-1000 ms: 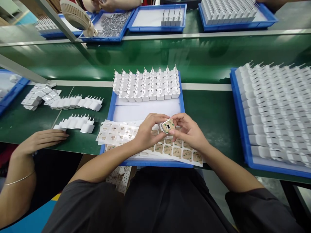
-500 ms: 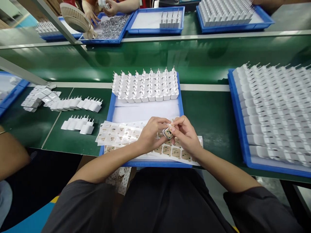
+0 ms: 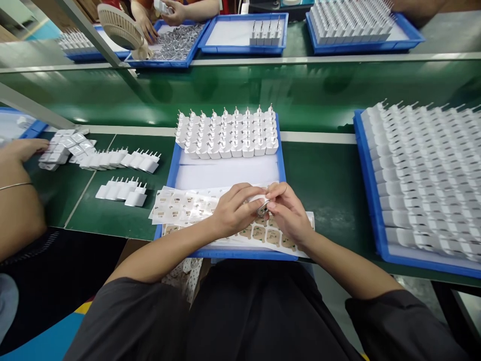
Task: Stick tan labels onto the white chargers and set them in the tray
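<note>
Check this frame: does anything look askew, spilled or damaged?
Yes: the sticker sheets lie askew, overlapping unevenly and jutting past both sides of the middle blue tray, while the white plugs behind them stand in neat rows. No spill or damage is visible.

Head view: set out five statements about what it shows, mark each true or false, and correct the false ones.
1. The wearer's left hand and right hand both hold one small white piece. True.
2. The sticker sheets lie at the far end of the middle tray. False: the sticker sheets lie over its near end.
3. The right-hand tray bears rows of white plugs. True.
4. The fan stands at upper right. False: the fan is at upper left.
5. A co-worker's hand is at the left. True.
</note>
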Tool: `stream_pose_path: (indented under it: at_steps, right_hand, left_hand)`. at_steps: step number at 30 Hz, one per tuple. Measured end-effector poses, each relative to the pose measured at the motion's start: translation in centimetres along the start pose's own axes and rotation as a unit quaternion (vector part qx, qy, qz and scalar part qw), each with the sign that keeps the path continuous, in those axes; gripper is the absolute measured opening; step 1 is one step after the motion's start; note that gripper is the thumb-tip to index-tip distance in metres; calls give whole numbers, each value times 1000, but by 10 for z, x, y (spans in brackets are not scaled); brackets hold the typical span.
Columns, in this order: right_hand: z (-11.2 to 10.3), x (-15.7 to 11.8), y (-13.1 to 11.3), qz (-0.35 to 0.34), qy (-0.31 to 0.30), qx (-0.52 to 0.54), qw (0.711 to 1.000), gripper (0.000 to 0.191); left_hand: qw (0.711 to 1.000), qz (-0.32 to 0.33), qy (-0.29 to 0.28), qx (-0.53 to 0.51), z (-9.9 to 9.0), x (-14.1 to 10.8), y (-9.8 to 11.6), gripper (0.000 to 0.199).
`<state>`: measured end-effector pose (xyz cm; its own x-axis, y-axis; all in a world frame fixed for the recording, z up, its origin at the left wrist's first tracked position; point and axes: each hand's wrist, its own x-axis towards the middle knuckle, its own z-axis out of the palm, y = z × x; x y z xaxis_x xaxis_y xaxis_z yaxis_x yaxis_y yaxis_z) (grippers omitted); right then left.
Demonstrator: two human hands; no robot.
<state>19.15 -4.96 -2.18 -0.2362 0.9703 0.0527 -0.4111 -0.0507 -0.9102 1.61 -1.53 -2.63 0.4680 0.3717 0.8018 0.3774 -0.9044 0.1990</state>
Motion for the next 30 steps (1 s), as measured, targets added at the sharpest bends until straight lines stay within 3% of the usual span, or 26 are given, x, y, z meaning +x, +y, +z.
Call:
stream_pose_path:
  at_steps: [6,10,16,20,25,30]
  right_hand:
    - [4,2,-9,20,12,-9,1000,16]
    - [2,5,-11,25,-7,4,1000,17]
    - [-1,5,-6,27,-19,-40,999,36]
    - [4,3,-3,2,1,-91,996,39]
    - [5,-1,4,6,32,-72,997,31]
    - [-2,3,5,13,27,-43,999,12]
  left_hand:
    - [1000,-12,1,-2,-3,4,0,40]
    - [995,-75,-9,-60,-7,7,2,40]
    - [970,-183,-15,-158,-8,9,5,40]
    - [980,-145,-21,-131,-4,5,4,37]
    - [995,-68,-30,-69,4,-1,2,39]
    - [994,-76,-30,-69,3,2,3,38]
